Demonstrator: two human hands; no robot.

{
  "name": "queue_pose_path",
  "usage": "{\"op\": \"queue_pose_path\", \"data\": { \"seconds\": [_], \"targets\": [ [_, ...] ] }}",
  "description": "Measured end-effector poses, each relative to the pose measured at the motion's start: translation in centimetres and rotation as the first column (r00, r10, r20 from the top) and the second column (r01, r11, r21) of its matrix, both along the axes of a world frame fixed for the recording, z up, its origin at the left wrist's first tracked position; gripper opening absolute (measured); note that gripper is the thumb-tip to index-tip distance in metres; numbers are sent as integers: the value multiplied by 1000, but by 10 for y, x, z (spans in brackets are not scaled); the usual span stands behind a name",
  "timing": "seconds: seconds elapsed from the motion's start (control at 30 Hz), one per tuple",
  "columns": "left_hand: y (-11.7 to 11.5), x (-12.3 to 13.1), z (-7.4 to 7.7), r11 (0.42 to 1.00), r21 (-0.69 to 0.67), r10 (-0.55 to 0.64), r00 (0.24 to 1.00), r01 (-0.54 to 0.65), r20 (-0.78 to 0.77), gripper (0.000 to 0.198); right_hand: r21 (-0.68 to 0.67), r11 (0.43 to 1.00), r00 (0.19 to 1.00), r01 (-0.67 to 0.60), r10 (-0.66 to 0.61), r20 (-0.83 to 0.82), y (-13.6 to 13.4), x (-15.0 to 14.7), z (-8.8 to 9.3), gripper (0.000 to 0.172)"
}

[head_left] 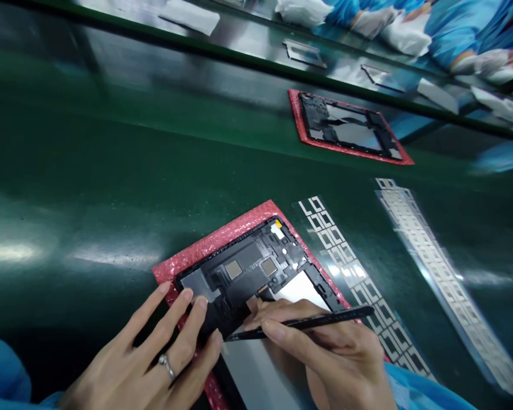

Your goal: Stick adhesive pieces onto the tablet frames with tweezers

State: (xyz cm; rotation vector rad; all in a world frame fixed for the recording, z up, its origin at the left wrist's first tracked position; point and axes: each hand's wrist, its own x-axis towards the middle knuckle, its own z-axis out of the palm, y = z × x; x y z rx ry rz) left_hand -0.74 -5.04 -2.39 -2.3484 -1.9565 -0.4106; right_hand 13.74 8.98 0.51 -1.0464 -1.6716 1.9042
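An opened tablet [250, 250], its dark inner parts facing up, lies at a slant on a pink bubble-wrap sheet [222, 238]. My left hand [154, 356], with a ring on one finger, rests on the tablet's left edge. Its fingers are stretched out and spread, gripping nothing. Black tweezers [325, 320] are pinched in my right hand [333, 353] above the middle of the tablet. Their tips point left, close to my left fingertips. Whether the tips hold anything is too small to tell. My right hand covers part of the tablet's pale lower area.
Right of the tablet lies a clear sheet of white frame-shaped stickers [342, 250]; farther right is a stack of similar sheets [436, 265]. A second opened tablet [350, 128] sits on pink wrap by the raised dark rail [239, 57]. Beyond it, people in blue sleeves work with gloved hands.
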Motion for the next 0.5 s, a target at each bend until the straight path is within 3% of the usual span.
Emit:
{"op": "queue_pose_path", "data": {
  "seconds": [0.2,0.33,0.5],
  "targets": [
    [-3,7,-1,1000,-18,10,999,-11,-48,55,-17,1000,1000,2,-2,1,-1,-2,-1,10],
    [2,19,1,992,-50,118,993,-117,11,53,12,997,997,74,-74,5,0,0,8,9],
    [-7,8,4,990,50,125,990,-128,72,38,230,938,965,258,-262,-12,19,43,21,9]
  ]
}}
